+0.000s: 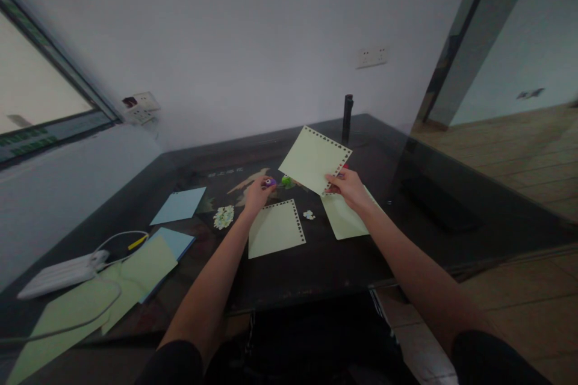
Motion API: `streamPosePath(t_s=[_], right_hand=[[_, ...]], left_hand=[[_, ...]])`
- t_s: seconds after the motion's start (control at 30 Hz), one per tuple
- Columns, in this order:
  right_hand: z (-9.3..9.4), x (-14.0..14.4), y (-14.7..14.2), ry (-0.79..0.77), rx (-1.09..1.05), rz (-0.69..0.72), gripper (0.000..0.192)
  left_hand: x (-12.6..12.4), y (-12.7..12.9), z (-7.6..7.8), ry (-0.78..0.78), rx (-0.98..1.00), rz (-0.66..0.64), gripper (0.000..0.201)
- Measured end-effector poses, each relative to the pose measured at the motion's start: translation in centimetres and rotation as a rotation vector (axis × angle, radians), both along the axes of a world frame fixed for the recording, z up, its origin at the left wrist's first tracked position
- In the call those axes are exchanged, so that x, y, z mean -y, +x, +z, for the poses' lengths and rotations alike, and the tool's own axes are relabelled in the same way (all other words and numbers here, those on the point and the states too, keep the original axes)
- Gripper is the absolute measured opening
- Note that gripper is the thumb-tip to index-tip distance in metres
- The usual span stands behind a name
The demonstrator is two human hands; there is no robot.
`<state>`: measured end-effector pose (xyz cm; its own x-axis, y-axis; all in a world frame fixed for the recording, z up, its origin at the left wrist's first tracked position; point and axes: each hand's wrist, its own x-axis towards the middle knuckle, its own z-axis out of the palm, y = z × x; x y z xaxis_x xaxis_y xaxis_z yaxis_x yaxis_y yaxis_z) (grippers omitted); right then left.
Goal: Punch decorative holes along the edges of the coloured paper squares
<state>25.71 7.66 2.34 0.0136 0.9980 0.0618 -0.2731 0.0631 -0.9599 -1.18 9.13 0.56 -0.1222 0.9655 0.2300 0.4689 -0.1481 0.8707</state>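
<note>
My right hand [347, 187] pinches the corner of a pale green paper sheet [312, 158] with punched holes along two edges, holding it tilted above the dark table [316, 264]. My left hand [258, 192] is closed on a small purple punch [270, 181] resting on the table. A green punch [286, 181] sits just right of it. A second pale green sheet with punched edges [275, 228] lies flat below my left hand. A third green sheet [345, 219] lies under my right wrist.
Blue sheets [179, 204] and more green sheets [135, 274] lie at the left, beside a white power strip [58, 274] with cables. Small paper flower cutouts [223, 216] lie near the middle. A dark upright cylinder [347, 115] stands at the back.
</note>
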Motion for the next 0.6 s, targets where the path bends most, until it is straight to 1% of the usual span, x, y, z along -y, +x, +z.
streamPosePath(t_s=[0.07, 0.13, 0.23, 0.3, 0.4, 0.5, 0.6], right_hand=[[0.0, 0.1, -0.2, -0.007, 0.008, 0.018, 0.02], [-0.1, 0.3, -0.4, -0.013, 0.015, 0.031, 0.019], [-0.1, 0.5, -0.6, -0.024, 0.02, 0.045, 0.019], [-0.1, 0.6, -0.7, -0.02, 0.01, 0.056, 0.019], [-0.1, 0.7, -0.7, -0.009, 0.008, 0.07, 0.017], [-0.2, 0.7, -0.6, 0.007, 0.029, 0.099, 0.019], [-0.4, 0.6, -0.5, 0.031, 0.061, 0.1, 0.021]], left_hand=[[1.2, 0.5, 0.7, -0.062, 0.203, -0.085, 0.032], [2.5, 1.3, 1.1, -0.116, 0.464, -0.154, 0.034], [4.0, 2.9, 1.0, -0.188, 0.778, -0.214, 0.029], [4.7, 3.9, 0.7, -0.233, 0.906, -0.218, 0.027], [5.4, 4.7, 0.3, -0.257, 0.97, -0.244, 0.03], [6.0, 4.8, 0.4, -0.267, 0.937, -0.294, 0.038], [6.4, 4.9, 0.4, -0.286, 0.911, -0.305, 0.041]])
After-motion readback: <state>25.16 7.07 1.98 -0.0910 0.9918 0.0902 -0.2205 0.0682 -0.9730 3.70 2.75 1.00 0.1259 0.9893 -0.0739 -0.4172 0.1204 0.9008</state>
